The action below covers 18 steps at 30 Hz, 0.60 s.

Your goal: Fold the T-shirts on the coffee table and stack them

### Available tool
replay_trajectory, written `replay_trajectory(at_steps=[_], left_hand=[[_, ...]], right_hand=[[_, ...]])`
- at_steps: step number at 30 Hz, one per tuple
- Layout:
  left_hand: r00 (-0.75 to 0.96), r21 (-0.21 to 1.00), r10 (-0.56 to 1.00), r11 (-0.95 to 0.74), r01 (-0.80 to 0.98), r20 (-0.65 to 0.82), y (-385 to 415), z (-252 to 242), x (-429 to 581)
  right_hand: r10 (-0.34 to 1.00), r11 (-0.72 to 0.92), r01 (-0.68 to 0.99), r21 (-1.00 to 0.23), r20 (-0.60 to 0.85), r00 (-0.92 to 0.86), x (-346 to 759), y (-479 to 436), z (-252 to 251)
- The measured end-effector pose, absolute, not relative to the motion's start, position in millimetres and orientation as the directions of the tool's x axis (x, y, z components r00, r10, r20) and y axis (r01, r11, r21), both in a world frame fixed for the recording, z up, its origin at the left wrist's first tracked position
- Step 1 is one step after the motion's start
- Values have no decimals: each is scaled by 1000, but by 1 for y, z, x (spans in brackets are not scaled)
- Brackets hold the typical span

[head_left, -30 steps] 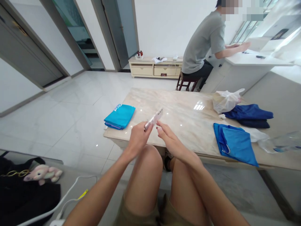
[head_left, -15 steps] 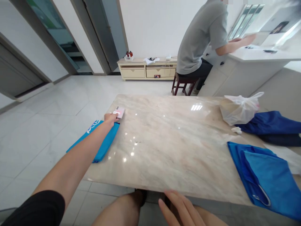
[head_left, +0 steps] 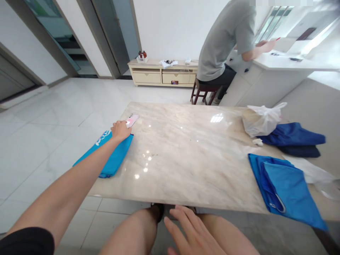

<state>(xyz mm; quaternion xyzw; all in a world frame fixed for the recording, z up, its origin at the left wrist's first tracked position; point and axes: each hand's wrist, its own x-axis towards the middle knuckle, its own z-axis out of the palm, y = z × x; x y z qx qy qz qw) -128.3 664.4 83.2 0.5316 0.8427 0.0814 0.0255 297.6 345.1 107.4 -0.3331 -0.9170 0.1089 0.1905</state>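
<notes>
At the table's far left, my left hand point(head_left: 121, 130) is closed at the near end of a pink smartphone point(head_left: 132, 120), its camera side facing up. The phone looks slanted; whether it touches the tabletop I cannot tell. Under my left wrist lies a folded blue cloth point(head_left: 117, 159) with white print, partly covered by my forearm and reaching the table's left edge. My right hand point(head_left: 190, 232) hovers over my lap at the near table edge. Its fingers are spread, with nothing in them.
On the right of the marble table point(head_left: 186, 159) lie a folded blue cloth point(head_left: 287, 187), a dark blue cloth point(head_left: 294, 134) and a tied white plastic bag point(head_left: 261, 120). Beyond, a person in grey point(head_left: 225, 42) sits on a stool point(head_left: 204, 90) beside a white counter. A low cabinet point(head_left: 147, 76) lines the wall.
The phone has turned and looks more slanted, with my left hand's back now more visible. My right hand's fingers have spread a little. The whole view has shifted slightly.
</notes>
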Motion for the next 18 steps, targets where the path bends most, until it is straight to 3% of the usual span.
replay_trajectory(at_steps=[5, 10, 14, 18], left_hand=[[-230, 27, 973, 229, 973, 34, 573, 108, -121], [-289, -37, 951, 287, 957, -107, 456, 81, -108], [-146, -47, 989, 145, 988, -15, 401, 67, -94], [-201, 63, 980, 200, 978, 2, 403, 91, -97]], right_hand=[[644, 718, 541, -439, 122, -756, 263, 346, 171], [635, 641, 435, -633, 118, -764, 257, 355, 188], [668, 641, 433, -634, 183, -722, 259, 362, 180], [678, 646, 485, -589, 151, -720, 263, 366, 176]])
